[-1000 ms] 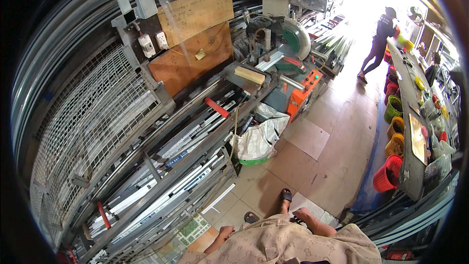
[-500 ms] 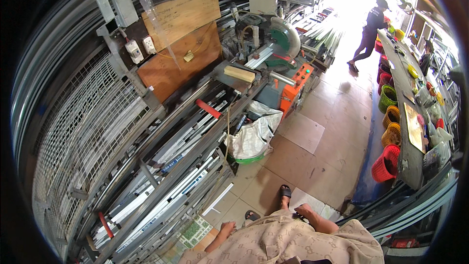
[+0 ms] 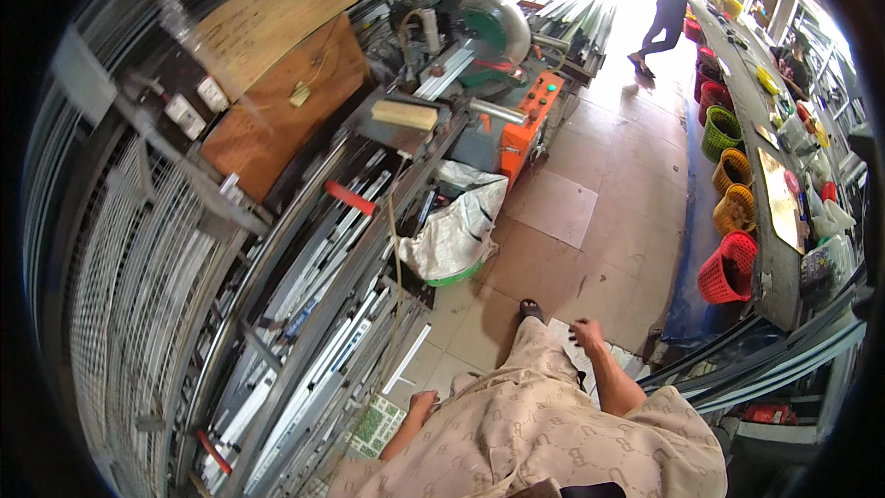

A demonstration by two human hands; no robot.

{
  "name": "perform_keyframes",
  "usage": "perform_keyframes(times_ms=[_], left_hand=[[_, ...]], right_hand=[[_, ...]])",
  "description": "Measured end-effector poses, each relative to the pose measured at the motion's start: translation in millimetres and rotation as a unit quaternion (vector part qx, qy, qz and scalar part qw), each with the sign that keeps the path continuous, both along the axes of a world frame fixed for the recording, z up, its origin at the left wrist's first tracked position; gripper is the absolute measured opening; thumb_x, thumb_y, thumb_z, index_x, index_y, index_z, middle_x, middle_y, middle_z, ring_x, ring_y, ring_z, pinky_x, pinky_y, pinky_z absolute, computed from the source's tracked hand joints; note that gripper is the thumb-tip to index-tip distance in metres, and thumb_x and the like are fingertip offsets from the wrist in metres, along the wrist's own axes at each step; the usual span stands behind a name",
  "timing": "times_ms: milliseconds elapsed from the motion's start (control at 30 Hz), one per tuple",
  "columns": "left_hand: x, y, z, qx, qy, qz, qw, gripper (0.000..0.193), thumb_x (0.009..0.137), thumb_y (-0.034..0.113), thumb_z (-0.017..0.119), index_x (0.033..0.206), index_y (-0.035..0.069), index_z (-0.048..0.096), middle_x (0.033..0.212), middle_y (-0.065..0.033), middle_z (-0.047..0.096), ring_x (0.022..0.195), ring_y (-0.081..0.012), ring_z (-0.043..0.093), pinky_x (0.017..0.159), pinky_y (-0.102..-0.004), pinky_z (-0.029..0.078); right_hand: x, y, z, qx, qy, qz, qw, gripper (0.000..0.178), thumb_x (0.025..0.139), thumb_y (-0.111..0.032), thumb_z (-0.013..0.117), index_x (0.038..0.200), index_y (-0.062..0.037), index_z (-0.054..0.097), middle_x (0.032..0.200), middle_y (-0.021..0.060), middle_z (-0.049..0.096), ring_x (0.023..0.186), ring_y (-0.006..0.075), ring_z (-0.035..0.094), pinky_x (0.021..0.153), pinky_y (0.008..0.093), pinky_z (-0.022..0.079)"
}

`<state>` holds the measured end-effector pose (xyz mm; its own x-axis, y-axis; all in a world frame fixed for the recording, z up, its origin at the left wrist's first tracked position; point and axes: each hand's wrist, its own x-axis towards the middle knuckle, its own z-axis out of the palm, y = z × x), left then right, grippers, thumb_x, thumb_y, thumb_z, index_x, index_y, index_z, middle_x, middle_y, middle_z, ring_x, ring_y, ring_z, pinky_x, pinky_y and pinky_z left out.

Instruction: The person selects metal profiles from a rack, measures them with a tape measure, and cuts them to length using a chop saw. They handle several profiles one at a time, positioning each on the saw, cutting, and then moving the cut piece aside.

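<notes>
My left hand [image 3: 424, 403] hangs low beside my patterned beige clothing [image 3: 553, 415]. It is small and blurred, and I cannot make out how its fingers lie; no object shows in it. Nearest to it on the floor side are a thin white strip [image 3: 407, 359] and a green-and-white patterned panel [image 3: 378, 426]. In front of my body, over the tiled floor, my right hand [image 3: 584, 334] reaches forward with its fingers loosely apart and nothing in them. Below and left of that hand, one foot in a dark sandal [image 3: 531, 310] stands on the tiles.
Racks of metal profiles [image 3: 313, 350] line the left. Past them stands a cutting saw [image 3: 493, 32] with an orange control box [image 3: 532, 124] and a white sack [image 3: 452, 240]. Along the right runs a long bench [image 3: 779, 290] with coloured baskets [image 3: 726, 267]. A person [image 3: 668, 14] stands far ahead.
My view has shifted forward, so the saw, sack and bench sit differently in it. My right hand has swung forward, and the far person appears higher and further left.
</notes>
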<state>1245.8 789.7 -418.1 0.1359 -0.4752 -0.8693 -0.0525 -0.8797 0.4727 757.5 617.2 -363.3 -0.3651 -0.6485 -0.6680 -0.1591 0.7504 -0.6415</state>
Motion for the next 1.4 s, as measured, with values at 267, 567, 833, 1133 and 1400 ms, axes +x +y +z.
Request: perform_keyframes(times_ms=[267, 567, 833, 1133, 1400], left_hand=[[-12, -100, -18, -0.032, -0.079, -0.088, 0.992, 0.042, 0.092, 0.022, 0.065, 0.118, -0.011, 0.062, 0.107, -0.0222, 0.07, 0.093, -0.033, 0.072, 0.079, -0.0443, 0.061], [-135, -273, 91, -0.021, -0.105, -0.08, 0.991, 0.048, 0.103, 0.029, 0.058, 0.135, -0.007, 0.059, 0.118, -0.0138, 0.075, 0.114, -0.0194, 0.069, 0.096, -0.0323, 0.054], [-195, -282, 111, -0.175, -0.177, -0.141, 0.958, 0.046, 0.099, 0.029, 0.064, 0.131, -0.004, 0.059, 0.124, -0.0199, 0.068, 0.103, -0.032, 0.07, 0.086, -0.0397, 0.058], [-178, -341, 67, 0.012, -0.236, -0.24, 0.942, 0.033, 0.095, 0.025, 0.066, 0.124, 0.009, 0.069, 0.126, -0.0141, 0.07, 0.11, -0.0304, 0.069, 0.097, -0.037, 0.054], [-179, -425, 68, -0.087, -0.015, 0.423, 0.902, 0.047, 0.096, 0.033, 0.067, 0.127, -0.001, 0.058, 0.118, -0.0182, 0.068, 0.099, -0.0302, 0.07, 0.082, -0.0449, 0.061]], right_hand=[[-43, -333, 70, -0.264, 0.182, 0.058, 0.945, 0.031, 0.088, -0.028, 0.072, 0.099, 0.0019, 0.075, 0.086, 0.0148, 0.077, 0.074, 0.0217, 0.075, 0.068, 0.035, 0.058], [-14, -738, 104, -0.288, 0.299, 0.157, 0.896, 0.026, 0.086, -0.025, 0.073, 0.097, -0.0024, 0.076, 0.093, 0.0224, 0.075, 0.095, 0.0396, 0.072, 0.084, 0.0497, 0.056], [-12, -832, 51, -0.282, 0.321, 0.299, 0.853, 0.021, 0.082, -0.015, 0.072, 0.096, -0.0008, 0.068, 0.104, 0.0239, 0.068, 0.096, 0.0425, 0.069, 0.081, 0.0511, 0.055], [23, -772, 70, -0.186, 0.325, 0.437, 0.818, 0.043, 0.079, -0.032, 0.078, 0.103, 0.0034, 0.067, 0.101, 0.0246, 0.068, 0.087, 0.0413, 0.072, 0.074, 0.0509, 0.059], [22, -782, 65, -0.219, 0.362, 0.495, 0.759, 0.033, 0.08, -0.028, 0.08, 0.092, 0.0012, 0.07, 0.089, 0.0236, 0.073, 0.088, 0.0406, 0.074, 0.075, 0.0499, 0.059]])
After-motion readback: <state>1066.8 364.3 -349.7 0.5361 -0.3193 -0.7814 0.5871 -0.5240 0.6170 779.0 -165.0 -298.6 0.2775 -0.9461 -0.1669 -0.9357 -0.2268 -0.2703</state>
